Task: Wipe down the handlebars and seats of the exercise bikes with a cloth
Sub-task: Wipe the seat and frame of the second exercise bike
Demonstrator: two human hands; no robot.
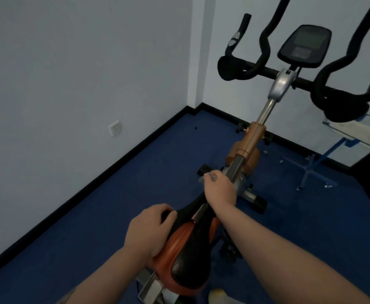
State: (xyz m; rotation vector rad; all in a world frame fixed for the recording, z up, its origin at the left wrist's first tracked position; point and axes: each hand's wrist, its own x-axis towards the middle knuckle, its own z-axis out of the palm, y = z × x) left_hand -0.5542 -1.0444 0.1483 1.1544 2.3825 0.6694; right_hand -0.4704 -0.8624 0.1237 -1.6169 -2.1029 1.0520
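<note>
1. A white wall socket point(114, 127) sits low on the left wall, above the black skirting that edges the blue carpet point(105, 207).
2. The left hand point(149, 231) rests on the left side of the bike saddle point(187, 253), fingers curled over its edge and gripping it.
3. The saddle, orange with black padding, lies at the bottom centre; its long axis runs from the wide rear near the bottom edge up to the narrow nose, pointing toward the handlebars.
4. The right hand point(220, 189) is closed around the dark frame tube point(236, 165) just beyond the saddle nose; a scrap of grey shows at its fingertips, too blurred to name.
5. The black handlebars point(265, 51) spread across the upper right, with the console screen point(304, 46) between them.
6. A blue-framed stand point(311, 163) is at the right, near the far wall.
</note>
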